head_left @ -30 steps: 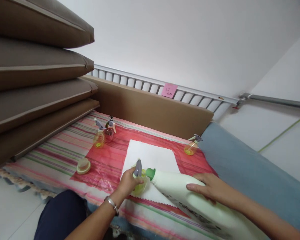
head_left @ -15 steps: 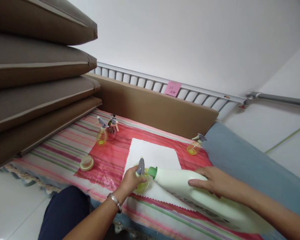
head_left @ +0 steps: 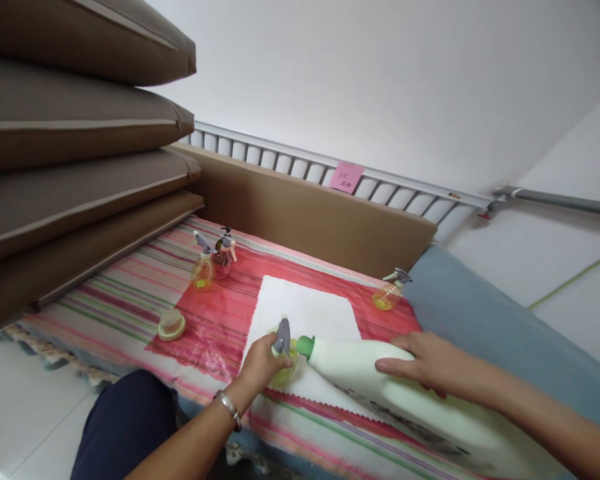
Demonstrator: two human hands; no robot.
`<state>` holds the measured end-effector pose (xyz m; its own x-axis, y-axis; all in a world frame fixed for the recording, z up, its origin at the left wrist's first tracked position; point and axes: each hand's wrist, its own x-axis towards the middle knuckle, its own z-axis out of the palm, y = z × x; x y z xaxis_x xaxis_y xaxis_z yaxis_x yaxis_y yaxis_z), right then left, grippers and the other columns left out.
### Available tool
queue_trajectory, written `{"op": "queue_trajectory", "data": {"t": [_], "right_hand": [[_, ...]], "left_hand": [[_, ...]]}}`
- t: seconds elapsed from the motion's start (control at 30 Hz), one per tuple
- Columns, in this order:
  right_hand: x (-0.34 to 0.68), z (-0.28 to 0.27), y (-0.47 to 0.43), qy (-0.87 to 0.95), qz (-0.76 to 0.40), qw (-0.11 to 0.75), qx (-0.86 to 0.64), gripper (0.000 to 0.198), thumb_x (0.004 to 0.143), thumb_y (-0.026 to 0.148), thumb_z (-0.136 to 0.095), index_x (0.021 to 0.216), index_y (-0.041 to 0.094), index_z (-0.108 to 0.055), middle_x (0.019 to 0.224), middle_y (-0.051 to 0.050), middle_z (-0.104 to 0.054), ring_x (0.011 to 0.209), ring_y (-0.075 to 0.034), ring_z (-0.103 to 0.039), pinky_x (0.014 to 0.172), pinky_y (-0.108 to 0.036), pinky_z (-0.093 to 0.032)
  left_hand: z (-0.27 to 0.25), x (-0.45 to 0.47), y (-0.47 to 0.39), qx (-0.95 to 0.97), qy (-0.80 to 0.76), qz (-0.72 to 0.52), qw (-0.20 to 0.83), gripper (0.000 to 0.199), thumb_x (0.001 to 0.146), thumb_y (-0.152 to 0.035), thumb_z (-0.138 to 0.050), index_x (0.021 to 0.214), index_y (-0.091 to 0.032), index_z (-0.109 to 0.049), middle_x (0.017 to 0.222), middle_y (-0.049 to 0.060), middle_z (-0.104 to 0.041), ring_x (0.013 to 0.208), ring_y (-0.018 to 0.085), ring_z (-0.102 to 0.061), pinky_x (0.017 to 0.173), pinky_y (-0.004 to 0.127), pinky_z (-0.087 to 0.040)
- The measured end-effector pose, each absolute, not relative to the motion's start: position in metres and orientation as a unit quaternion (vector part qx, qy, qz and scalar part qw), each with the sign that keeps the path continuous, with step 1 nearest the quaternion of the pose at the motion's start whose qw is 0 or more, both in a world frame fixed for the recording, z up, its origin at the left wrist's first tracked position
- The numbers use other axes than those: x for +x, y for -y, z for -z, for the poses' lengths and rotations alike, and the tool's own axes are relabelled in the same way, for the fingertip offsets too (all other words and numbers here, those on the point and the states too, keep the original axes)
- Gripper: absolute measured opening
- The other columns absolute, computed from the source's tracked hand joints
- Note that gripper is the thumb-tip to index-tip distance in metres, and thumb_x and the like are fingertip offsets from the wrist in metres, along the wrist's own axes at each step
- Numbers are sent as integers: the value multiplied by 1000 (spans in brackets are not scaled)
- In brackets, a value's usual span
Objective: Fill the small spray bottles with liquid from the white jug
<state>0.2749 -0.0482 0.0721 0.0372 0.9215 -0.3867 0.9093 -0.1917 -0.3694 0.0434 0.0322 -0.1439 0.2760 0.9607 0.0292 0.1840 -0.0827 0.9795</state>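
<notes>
One dark-clad knee (head_left: 130,420) nearest, btm L. L hand (head_left: 260,367), w/ bracelet (head_left: 229,409) at wrist, pinches small spray btl (head_left: 283,339) round its neck, over front pt of white sheet (head_left: 305,307). R hand (head_left: 423,363) wrapped over big pale-green btl (head_left: 365,370), thumb on near face; btl tipped sideways, green spout (head_left: 305,346) just beside spray btl, can't tell if touching. Round lidded tub (head_left: 171,325) sits L, at edge of red sheet (head_left: 200,340) on striped cloth (head_left: 113,293). Farther: yellow sprayer (head_left: 387,293) upright at R; another yellow one (head_left: 203,270) nr a pinkish one (head_left: 223,260) at L. Stacked cushions (head_left: 80,150) far L; behind, brown panel (head_left: 300,213) vs. rail (head_left: 270,159) w/ pink note (head_left: 347,177).
</notes>
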Motion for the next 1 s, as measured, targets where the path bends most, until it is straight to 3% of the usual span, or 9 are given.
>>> {"op": "queue_trajectory", "data": {"t": [0.37, 1.0], "right_hand": [[275, -75, 49, 637, -268, -14, -723, 37, 71, 55, -58, 67, 18, -60, 48, 1, -54, 38, -12, -48, 33, -21, -34], [269, -83, 47, 647, -273, -58, -709, 38, 76, 54, -53, 74, 16, -57, 53, 0, -52, 41, -11, -47, 36, -21, -35]], "left_hand": [[141, 46, -31, 633, -456, -391, 489, 44, 53, -15, -76, 96, -16, -66, 95, 3, -69, 83, 21, -60, 77, 28, -44], [143, 46, -31, 640, -467, -382, 476, 42, 53, -18, -75, 94, -16, -67, 90, 2, -70, 81, 21, -61, 74, 28, -45]]}}
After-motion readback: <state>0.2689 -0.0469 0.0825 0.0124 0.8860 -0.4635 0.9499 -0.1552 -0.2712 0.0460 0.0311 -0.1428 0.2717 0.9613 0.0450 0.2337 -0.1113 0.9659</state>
